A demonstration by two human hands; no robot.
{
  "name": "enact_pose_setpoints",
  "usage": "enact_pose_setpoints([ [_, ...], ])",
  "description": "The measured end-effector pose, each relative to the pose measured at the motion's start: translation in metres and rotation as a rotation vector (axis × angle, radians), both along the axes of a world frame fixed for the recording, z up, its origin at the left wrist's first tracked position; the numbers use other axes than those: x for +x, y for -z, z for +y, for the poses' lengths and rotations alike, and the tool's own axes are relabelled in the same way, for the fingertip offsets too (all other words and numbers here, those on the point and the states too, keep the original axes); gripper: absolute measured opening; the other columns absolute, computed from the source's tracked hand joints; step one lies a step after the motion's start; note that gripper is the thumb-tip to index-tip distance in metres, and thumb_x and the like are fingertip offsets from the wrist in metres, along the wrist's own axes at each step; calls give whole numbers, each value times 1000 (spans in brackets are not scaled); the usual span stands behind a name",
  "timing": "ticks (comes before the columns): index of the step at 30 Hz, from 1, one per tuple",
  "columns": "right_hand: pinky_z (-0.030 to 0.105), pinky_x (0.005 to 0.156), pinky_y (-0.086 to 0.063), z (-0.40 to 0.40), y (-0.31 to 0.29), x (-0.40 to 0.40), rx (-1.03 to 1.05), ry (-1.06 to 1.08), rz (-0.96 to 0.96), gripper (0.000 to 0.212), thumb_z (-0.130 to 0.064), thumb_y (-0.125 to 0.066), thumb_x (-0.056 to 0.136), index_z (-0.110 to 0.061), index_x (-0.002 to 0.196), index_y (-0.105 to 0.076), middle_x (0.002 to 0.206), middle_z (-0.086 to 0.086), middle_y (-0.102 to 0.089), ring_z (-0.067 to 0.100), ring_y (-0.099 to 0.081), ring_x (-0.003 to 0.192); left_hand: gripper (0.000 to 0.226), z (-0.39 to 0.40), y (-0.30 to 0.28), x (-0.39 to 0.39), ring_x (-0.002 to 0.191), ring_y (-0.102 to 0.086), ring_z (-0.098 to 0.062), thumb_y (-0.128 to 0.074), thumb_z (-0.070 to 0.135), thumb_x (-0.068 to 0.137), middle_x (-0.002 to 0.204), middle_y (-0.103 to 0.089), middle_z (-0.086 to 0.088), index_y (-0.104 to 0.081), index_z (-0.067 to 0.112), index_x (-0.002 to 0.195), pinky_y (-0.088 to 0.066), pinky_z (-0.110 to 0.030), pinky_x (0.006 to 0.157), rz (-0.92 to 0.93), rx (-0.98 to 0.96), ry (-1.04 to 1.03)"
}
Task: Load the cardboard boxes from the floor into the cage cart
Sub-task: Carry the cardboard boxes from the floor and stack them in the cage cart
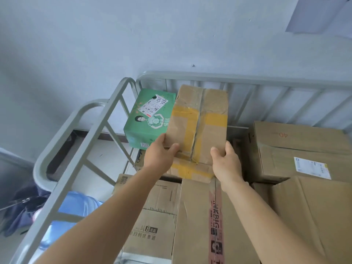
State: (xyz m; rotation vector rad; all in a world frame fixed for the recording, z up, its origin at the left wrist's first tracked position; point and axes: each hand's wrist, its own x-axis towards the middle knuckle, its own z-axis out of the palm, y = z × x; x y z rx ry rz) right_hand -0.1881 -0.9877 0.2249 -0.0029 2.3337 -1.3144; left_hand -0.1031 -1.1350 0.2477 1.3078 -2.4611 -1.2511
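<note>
Taking the taped box (198, 122) as the landmark: far to its left and lower, outside the cage cart (80, 149), a blue water jug (76, 212) is lying on the floor beside some dark cloth (21, 210). The cart's grey metal rail is running up along that side and bending round behind the taped box, where upright bars are forming the back wall.

Just left of the taped box, touching its side, a green box (147, 119) with a white label on top is sitting in the cart's back corner. The left hand (162, 151) is gripping the taped box at its near left corner, thumb on top and fingers curled underneath. The taped box itself, brown cardboard crossed with yellow tape, is being held inside the cart above another yellow-taped box (190, 170), its far end reaching toward the back bars.

The right hand (225, 161) is clamping the near right corner in the same way. Below and nearer than the taped box, a printed carton (154, 221) and a long carton (196, 221) with a red tape strip are lying side by side in the cart. To the right of the taped box, a large carton (301, 149) bearing a shipping label is resting against the back bars, with another plain carton (314, 212) in front of it.
</note>
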Motion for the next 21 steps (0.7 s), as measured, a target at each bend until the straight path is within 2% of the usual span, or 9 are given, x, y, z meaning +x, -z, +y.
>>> enact_pose_setpoints([
  [2, 46, 113, -34, 4, -7, 29, 0, -14, 12, 64, -40, -44, 101, -27, 156, -16, 157, 0, -33, 25, -35, 141, 61, 5, -7, 34, 116, -54, -21, -57, 42, 92, 133, -55, 3, -37, 21, 146, -47, -37, 95, 14, 11, -16],
  [7, 47, 111, -36, 11, -14, 99, 44, -97, 17, 65, -41, -42, 102, -25, 157, -13, 158, 2, -30, 29, -36, 140, 58, 9, -13, 106, 90, -54, -12, -61, 37, 91, 109, -52, 11, -41, 21, 143, -42, -24, 69, 33, 0, -40],
  [9, 44, 112, -35, 11, -13, 121, 53, -111, 13, 65, -40, -42, 102, -23, 157, -13, 158, 3, -30, 28, -35, 141, 58, 9, -11, 129, 82, -55, -9, -62, 38, 90, 107, -53, 12, -42, 23, 142, -43, -23, 61, 15, -6, -47],
  [11, 42, 112, -33, 11, -10, 140, 86, -130, 20, 64, -39, -42, 102, -21, 157, -15, 158, 4, -31, 26, -33, 142, 57, 9, -7, 148, 88, -58, -11, -64, 38, 88, 111, -58, 9, -46, 21, 139, -49, -27, 70, -2, -5, -41],
  [13, 38, 110, -32, 12, -6, 156, 114, -153, 25, 63, -38, -42, 102, -18, 156, -17, 156, 5, -34, 26, -35, 141, 59, 8, -2, 164, 99, -59, -16, -65, 39, 87, 118, -60, 4, -46, 21, 140, -50, -32, 83, -33, 6, -41],
  [14, 37, 108, -33, 12, -4, 163, 122, -162, 19, 62, -36, -42, 102, -17, 156, -17, 155, 5, -36, 26, -37, 139, 60, 8, 0, 171, 102, -59, -18, -65, 38, 87, 121, -59, 3, -45, 20, 140, -49, -32, 85, -54, 8, -36],
  [17, 34, 106, -36, 13, 5, 179, 161, -199, -39, 63, -34, -41, 103, -16, 156, -13, 155, 4, -36, 25, -40, 138, 61, 9, 10, 190, 102, -57, -18, -66, 37, 86, 122, -59, 2, -44, 18, 140, -48, -31, 85, -115, 35, -30],
  [21, 39, 109, -38, 7, 19, 194, 190, -259, -88, 65, -34, -41, 102, -17, 156, -8, 155, 4, -35, 25, -42, 136, 54, 7, 25, 208, 91, -53, -15, -67, 30, 87, 105, -54, 5, -46, 15, 134, -42, -26, 76, -173, 91, -54],
])
